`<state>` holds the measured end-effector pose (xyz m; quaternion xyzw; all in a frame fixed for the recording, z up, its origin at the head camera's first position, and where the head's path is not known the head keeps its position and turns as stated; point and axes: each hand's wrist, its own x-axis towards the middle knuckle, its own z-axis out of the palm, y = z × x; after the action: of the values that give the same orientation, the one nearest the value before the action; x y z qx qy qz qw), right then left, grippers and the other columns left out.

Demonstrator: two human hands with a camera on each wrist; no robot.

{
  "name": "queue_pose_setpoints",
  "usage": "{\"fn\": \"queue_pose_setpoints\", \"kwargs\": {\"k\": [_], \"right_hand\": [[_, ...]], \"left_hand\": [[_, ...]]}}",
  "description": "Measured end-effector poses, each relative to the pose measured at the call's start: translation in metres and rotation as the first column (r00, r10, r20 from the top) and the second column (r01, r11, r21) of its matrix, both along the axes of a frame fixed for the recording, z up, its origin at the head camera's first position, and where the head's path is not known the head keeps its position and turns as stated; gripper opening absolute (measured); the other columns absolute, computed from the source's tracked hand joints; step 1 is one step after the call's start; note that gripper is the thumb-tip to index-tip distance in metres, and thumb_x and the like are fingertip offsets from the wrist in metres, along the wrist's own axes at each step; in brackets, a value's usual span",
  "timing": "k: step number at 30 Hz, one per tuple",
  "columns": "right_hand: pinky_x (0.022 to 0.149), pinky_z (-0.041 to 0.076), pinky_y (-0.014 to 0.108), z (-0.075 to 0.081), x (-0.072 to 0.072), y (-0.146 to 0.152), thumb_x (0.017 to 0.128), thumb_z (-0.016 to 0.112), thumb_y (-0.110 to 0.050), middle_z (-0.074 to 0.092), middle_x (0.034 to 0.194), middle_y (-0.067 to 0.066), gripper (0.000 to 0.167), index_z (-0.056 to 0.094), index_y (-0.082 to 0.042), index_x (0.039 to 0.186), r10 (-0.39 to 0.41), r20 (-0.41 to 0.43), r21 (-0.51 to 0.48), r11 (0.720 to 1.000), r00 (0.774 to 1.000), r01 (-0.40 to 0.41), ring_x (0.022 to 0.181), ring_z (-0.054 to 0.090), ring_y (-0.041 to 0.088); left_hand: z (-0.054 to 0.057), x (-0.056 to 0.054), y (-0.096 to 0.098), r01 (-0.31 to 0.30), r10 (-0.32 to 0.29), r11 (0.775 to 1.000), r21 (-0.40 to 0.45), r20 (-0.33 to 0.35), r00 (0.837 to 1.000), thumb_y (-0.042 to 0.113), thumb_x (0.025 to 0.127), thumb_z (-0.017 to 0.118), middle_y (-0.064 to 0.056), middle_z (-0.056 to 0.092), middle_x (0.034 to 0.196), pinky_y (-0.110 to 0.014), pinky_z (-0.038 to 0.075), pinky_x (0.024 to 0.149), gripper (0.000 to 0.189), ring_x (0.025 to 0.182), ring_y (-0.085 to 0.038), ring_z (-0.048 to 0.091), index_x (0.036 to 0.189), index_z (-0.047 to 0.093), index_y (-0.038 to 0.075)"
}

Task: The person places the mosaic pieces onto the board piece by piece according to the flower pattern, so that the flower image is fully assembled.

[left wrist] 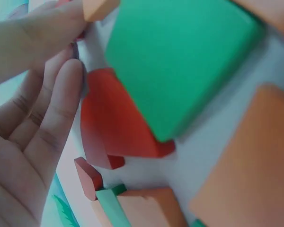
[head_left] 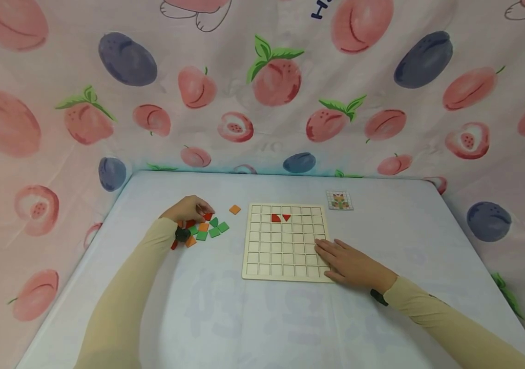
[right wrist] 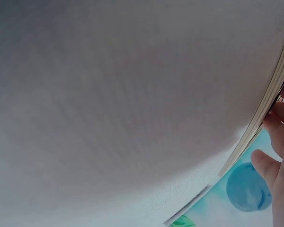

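Observation:
At the loose tiles on the left, my left hand bends over them with thumb and fingertips close together. It pinches a small red tile, mostly covered by the fingers in the left wrist view. Green tiles and orange tiles lie around it. My right hand rests with fairly straight fingers on the right edge of a pale wooden grid board. Two red pieces sit in the board's upper cells: one with a rounded edge and a triangle.
A small picture card with a gridded flower-like design lies beyond the board's upper right corner. One orange tile lies apart, between the pile and the board. A fruit-print cloth hangs behind the white table.

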<state>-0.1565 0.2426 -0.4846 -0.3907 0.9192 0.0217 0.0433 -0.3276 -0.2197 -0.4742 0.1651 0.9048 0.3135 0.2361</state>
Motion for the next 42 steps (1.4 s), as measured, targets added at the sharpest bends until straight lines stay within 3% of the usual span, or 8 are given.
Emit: {"fn": "queue_pose_setpoints", "kwargs": {"k": [4, 14, 29, 35, 42], "right_hand": [[0.112, 0.029, 0.047, 0.0, 0.0, -0.001, 0.096, 0.048, -0.039, 0.031, 0.152, 0.013, 0.063, 0.033, -0.002, 0.145, 0.008, -0.013, 0.01, 1.0, 1.0, -0.008, 0.14, 0.031, 0.027], [0.111, 0.031, 0.047, -0.004, -0.002, 0.001, 0.096, 0.049, -0.041, 0.031, 0.152, 0.013, 0.064, 0.034, -0.003, 0.145, 0.005, -0.026, 0.003, 1.0, 1.0, -0.005, 0.14, 0.031, 0.026], [0.111, 0.031, 0.047, -0.001, -0.001, 0.001, 0.096, 0.049, -0.04, 0.032, 0.152, 0.014, 0.064, 0.034, -0.002, 0.145, 0.014, -0.032, 0.007, 1.0, 0.999, -0.013, 0.14, 0.032, 0.027], [0.111, 0.031, 0.047, -0.003, -0.001, 0.001, 0.096, 0.049, -0.04, 0.032, 0.152, 0.014, 0.064, 0.033, -0.002, 0.145, 0.016, -0.034, 0.0, 1.0, 0.999, -0.016, 0.14, 0.032, 0.027], [0.111, 0.031, 0.047, -0.003, -0.002, 0.001, 0.096, 0.049, -0.04, 0.032, 0.152, 0.014, 0.064, 0.033, -0.002, 0.145, 0.015, -0.035, 0.003, 1.0, 0.999, -0.015, 0.14, 0.032, 0.027]], "left_hand": [[0.001, 0.005, -0.003, -0.033, 0.033, 0.999, 0.03, -0.021, 0.999, 0.004, 0.08, 0.072, -0.011, 0.066, 0.1, -0.027, 0.051, 0.077, 0.028, 0.087, -0.019, 0.058, 0.108, 0.068, 0.004], [0.002, 0.01, -0.005, -0.054, 0.056, 0.997, 0.055, -0.031, 0.998, 0.0, 0.078, 0.072, -0.015, 0.064, 0.108, -0.025, 0.051, 0.075, 0.033, 0.088, -0.019, 0.058, 0.111, 0.067, 0.001], [0.0, 0.01, -0.005, -0.101, 0.109, 0.991, 0.085, -0.106, 0.988, 0.011, 0.078, 0.076, -0.014, 0.068, 0.099, -0.029, 0.053, 0.077, 0.036, 0.086, -0.019, 0.061, 0.112, 0.067, 0.003], [0.002, 0.01, 0.006, -0.079, 0.096, 0.991, 0.104, -0.17, 0.981, 0.012, 0.081, 0.073, -0.013, 0.069, 0.104, -0.033, 0.053, 0.082, 0.034, 0.091, -0.021, 0.063, 0.114, 0.067, 0.006], [0.012, 0.015, 0.035, -0.036, 0.076, 0.981, 0.191, -0.209, 0.975, 0.01, 0.079, 0.074, -0.012, 0.07, 0.101, -0.034, 0.053, 0.082, 0.034, 0.09, -0.022, 0.064, 0.113, 0.068, 0.004]]}}
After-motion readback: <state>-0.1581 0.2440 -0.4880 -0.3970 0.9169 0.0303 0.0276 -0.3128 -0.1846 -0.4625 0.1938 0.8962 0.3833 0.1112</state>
